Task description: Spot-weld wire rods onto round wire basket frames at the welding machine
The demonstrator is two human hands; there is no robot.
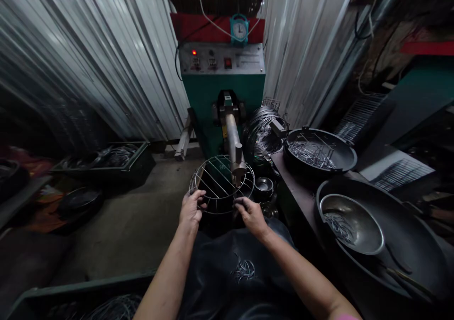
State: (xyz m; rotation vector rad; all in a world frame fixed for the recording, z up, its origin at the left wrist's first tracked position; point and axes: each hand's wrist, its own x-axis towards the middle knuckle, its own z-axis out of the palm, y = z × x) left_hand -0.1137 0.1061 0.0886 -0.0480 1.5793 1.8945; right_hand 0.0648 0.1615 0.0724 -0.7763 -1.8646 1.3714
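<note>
A round wire rack (216, 180) made of a double ring and crossing rods lies under the metal arm (234, 145) of a green machine (223, 97). My left hand (190, 207) grips the rack's near left rim with curled fingers. My right hand (251, 213) pinches the near right rim. The arm's tip rests over the rack's right part. A few bent wire pieces (243, 270) lie on the dark apron over my lap.
To the right, a bench holds a black pan (349, 156) of short wires, a big dark pan (418, 244) with a metal bowl (369, 235) of wire pieces. A wire coil (262, 130) stands beside the machine. Crates (138, 161) of wire sit left and front. Corrugated metal walls surround.
</note>
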